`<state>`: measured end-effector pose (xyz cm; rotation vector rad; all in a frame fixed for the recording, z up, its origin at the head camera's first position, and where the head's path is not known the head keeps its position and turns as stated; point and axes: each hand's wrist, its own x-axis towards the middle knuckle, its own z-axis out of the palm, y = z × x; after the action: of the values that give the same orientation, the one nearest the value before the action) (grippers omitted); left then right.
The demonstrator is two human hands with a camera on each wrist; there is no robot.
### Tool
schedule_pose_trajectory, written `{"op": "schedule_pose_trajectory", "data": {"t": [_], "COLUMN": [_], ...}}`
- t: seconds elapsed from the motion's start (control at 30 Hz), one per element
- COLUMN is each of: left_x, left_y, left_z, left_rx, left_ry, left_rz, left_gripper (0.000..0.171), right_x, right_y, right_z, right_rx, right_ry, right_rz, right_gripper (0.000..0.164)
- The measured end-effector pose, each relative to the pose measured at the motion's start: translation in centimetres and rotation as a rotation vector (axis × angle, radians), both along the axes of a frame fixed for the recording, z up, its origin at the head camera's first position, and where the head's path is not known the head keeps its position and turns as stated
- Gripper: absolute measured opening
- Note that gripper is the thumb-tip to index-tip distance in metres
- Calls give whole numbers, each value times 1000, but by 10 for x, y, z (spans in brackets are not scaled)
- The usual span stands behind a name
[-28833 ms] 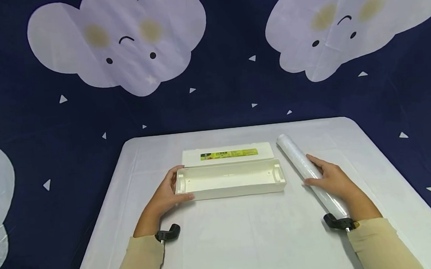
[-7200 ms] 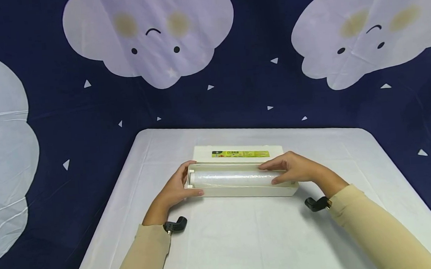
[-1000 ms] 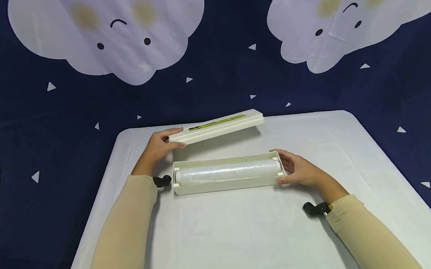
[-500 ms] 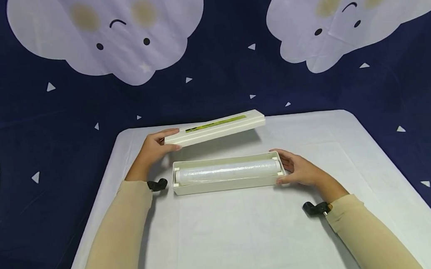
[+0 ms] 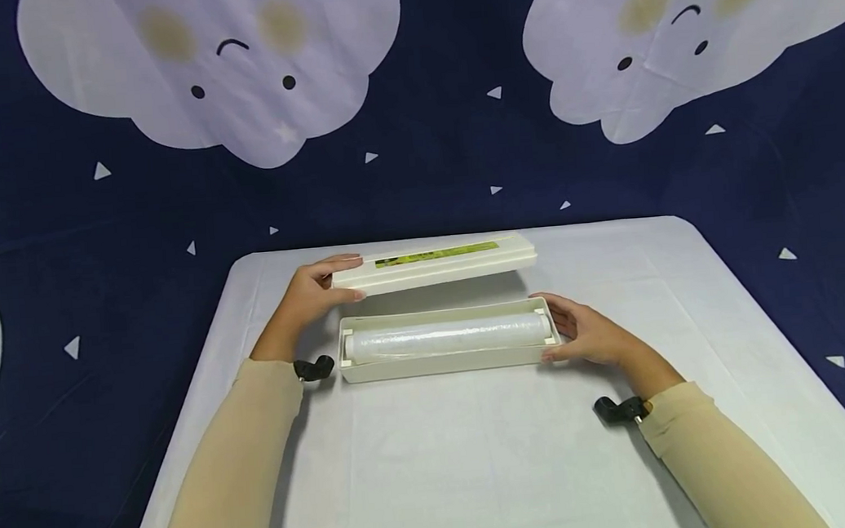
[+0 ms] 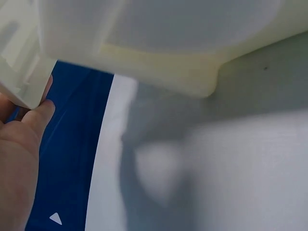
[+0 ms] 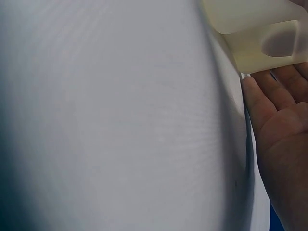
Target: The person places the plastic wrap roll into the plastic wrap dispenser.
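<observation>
A long cream box (image 5: 444, 365) sits on the table with a roll of plastic wrap (image 5: 446, 338) lying inside it. Its lid (image 5: 430, 272), with a yellow-green label (image 5: 436, 254) on top, hangs above the table just behind the box, the right end a little higher. My left hand (image 5: 307, 292) grips the lid's left end, thumb in front and fingers behind; the left wrist view shows the hand (image 6: 19, 149) at the lid's end. My right hand (image 5: 585, 334) holds the box's right end between thumb and fingers. In the right wrist view, fingers (image 7: 274, 91) lie against the box end.
The white-covered table (image 5: 495, 455) has a far edge shortly behind the lid. A dark blue cloth (image 5: 460, 163) with clouds and small triangles hangs behind it. Black wrist cameras (image 5: 617, 410) stick out from both wrists near the tabletop.
Earlier the roll lay outside, then went into the box. Over the last second the left hand lowered the lid's right end and brought it nearer the box. The right hand stayed put.
</observation>
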<state>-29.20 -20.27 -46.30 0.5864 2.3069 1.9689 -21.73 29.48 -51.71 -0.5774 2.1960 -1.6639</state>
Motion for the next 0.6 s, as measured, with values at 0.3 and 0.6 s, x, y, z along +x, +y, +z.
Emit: {"op": "schedule_pose_trajectory", "data": {"t": [0.3, 0.6], "left_x": [5, 14], "left_y": [1, 4], "left_z": [-4, -2], "left_rx": [0, 3], "left_ry": [29, 97], "left_rz": [-37, -79], "left_gripper": [60, 59], "right_x": [-1, 0], "right_y": [0, 1], "right_z": [-1, -2], "right_rx": [-33, -17], "right_ry": [-5, -3], "right_rz": [20, 14], "right_gripper": [113, 115]}}
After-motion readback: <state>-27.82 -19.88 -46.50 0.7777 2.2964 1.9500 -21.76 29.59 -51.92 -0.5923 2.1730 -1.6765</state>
